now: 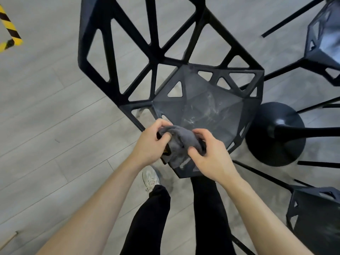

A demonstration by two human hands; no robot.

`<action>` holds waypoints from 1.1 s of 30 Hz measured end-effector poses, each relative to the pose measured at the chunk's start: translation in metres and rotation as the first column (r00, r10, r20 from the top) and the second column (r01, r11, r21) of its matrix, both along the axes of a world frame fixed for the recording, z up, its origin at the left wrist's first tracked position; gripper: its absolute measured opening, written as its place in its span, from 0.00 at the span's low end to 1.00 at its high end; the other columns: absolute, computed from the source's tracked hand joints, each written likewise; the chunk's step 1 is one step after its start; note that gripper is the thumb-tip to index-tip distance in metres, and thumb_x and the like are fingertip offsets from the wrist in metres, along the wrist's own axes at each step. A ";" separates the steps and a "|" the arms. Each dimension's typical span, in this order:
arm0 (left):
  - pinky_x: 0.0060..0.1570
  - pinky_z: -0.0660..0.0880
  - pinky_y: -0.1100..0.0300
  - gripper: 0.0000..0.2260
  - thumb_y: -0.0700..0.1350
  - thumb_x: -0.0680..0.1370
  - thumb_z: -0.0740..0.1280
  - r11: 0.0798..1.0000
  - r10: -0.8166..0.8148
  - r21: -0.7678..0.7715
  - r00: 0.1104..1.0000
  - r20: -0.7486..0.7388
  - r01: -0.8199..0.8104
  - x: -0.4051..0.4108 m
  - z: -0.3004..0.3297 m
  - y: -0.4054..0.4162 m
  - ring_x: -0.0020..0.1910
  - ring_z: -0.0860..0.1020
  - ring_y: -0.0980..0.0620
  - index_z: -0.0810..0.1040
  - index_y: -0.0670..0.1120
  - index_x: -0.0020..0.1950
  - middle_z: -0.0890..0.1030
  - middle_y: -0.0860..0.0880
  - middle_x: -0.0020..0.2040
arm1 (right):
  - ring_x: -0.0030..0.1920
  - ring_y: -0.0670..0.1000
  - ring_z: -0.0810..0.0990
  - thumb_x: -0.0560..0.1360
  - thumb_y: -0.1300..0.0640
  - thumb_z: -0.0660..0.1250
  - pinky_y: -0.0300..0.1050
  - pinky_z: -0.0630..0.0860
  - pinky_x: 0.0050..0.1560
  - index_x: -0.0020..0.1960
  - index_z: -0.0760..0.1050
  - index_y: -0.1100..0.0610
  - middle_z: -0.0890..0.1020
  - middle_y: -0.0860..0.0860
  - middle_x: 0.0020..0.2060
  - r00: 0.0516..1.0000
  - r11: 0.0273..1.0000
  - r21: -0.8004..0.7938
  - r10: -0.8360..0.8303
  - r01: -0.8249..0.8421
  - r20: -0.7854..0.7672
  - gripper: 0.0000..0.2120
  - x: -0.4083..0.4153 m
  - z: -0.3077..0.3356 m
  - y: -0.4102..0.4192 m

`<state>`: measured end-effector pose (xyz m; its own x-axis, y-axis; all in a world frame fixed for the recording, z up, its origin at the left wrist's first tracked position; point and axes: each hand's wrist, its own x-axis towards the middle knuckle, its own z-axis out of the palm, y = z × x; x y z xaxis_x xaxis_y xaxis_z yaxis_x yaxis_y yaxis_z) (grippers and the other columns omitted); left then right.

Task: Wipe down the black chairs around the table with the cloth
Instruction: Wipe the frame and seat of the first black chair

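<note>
The floor (pixel 55 111) is made of long grey wood boards. A black chair (pixel 206 111) stands on it, right under and beyond where the hands hold the cloth. To the right of the grip sits a round black table base (pixel 276 135). Two more black chairs stand further right, one far (pixel 323 45) and one near (pixel 316 218). Yellow and black tape (pixel 11 32) lies far off to the left. A white shoe (pixel 150 178) stands just below the grip.

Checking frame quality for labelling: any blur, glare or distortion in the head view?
Head view: strong wide-angle bend, floor planks curve and the forearms stretch. Centre sharp: grey cloth gripped by left hand and right hand, pale smears clear on the black lattice chair seat. Upper-right black chair is soft, with a light sheen. Lighting even, shadows faint.
</note>
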<state>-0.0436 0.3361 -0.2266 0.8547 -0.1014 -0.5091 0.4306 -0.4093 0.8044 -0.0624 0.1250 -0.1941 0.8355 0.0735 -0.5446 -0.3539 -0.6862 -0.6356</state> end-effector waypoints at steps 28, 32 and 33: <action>0.63 0.77 0.49 0.20 0.64 0.81 0.68 0.801 0.034 0.579 0.978 0.206 -0.150 0.314 -0.011 -0.080 0.61 0.77 0.49 0.78 0.48 0.61 0.79 0.51 0.59 | 0.81 0.64 0.60 0.85 0.44 0.63 0.62 0.62 0.80 0.85 0.56 0.53 0.57 0.60 0.84 0.971 0.960 -0.272 0.126 -0.067 0.205 0.33 0.379 -0.068 -0.106; 0.63 0.76 0.49 0.27 0.63 0.76 0.74 0.755 -0.076 0.655 0.996 0.042 0.030 0.323 -0.042 -0.053 0.64 0.75 0.49 0.74 0.49 0.68 0.77 0.52 0.62 | 0.68 0.58 0.75 0.82 0.35 0.63 0.56 0.75 0.67 0.78 0.66 0.55 0.76 0.54 0.71 0.875 0.921 -0.223 0.377 -0.320 0.304 0.33 0.390 -0.087 -0.087; 0.58 0.78 0.49 0.22 0.63 0.76 0.75 0.781 -0.097 0.616 0.994 -0.045 0.105 0.334 -0.045 -0.055 0.58 0.78 0.50 0.76 0.52 0.63 0.80 0.53 0.57 | 0.61 0.58 0.79 0.81 0.35 0.66 0.57 0.78 0.58 0.73 0.68 0.55 0.80 0.52 0.64 0.863 0.912 -0.219 0.402 -0.347 0.305 0.31 0.392 -0.090 -0.083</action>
<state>0.2906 0.2814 -0.2715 0.8516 0.1517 -0.5018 0.3656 -0.8579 0.3610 0.3294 0.0422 -0.2841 0.8951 0.3576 -0.2663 0.1654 -0.8210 -0.5465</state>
